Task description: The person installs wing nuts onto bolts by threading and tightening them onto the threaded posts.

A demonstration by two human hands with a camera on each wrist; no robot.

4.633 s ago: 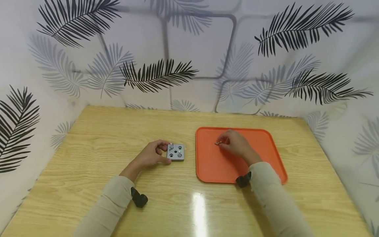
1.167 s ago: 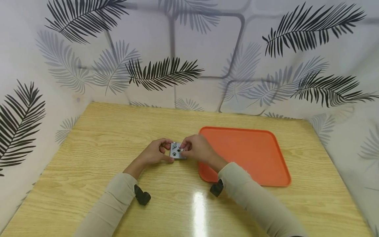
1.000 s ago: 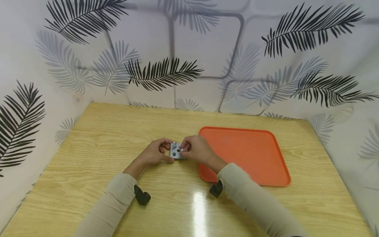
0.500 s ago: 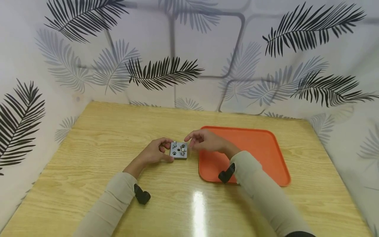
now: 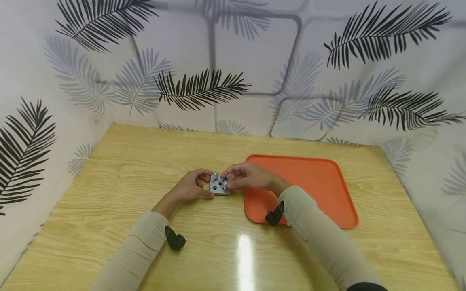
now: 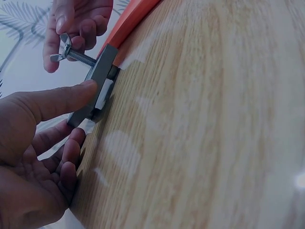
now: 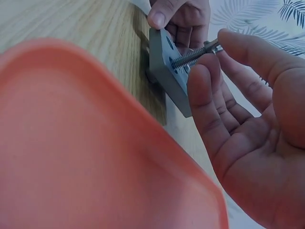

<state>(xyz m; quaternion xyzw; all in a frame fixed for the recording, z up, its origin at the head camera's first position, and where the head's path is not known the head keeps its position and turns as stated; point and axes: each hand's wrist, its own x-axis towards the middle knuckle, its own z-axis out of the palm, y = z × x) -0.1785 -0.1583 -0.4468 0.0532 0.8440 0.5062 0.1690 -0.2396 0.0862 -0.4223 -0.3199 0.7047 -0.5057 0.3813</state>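
Note:
A grey square metal plate (image 5: 220, 190) with several holes lies on the wooden table, and the left hand (image 5: 189, 187) grips its left edge between thumb and fingers. In the left wrist view a threaded bolt (image 6: 83, 58) rises from the plate, with a wing nut (image 6: 65, 46) at its outer end. The right hand (image 5: 250, 177) has its thumb and fingertips at this wing nut, pinching it. In the head view, a second upright bolt (image 5: 215, 177) stands near the plate's far left corner. Short feet show under the plate in the left wrist view.
An orange tray (image 5: 302, 198) lies right of the plate, under the right wrist. Behind the table (image 5: 153, 153) stands a leaf-patterned wall covering (image 5: 240, 109). Dark wrist cameras sit on both sleeves.
The right hand has moved from the tray to the plate, and a wing nut now sits on the right bolt. Half a second ago that hand was apart from it. The left hand still holds the plate.

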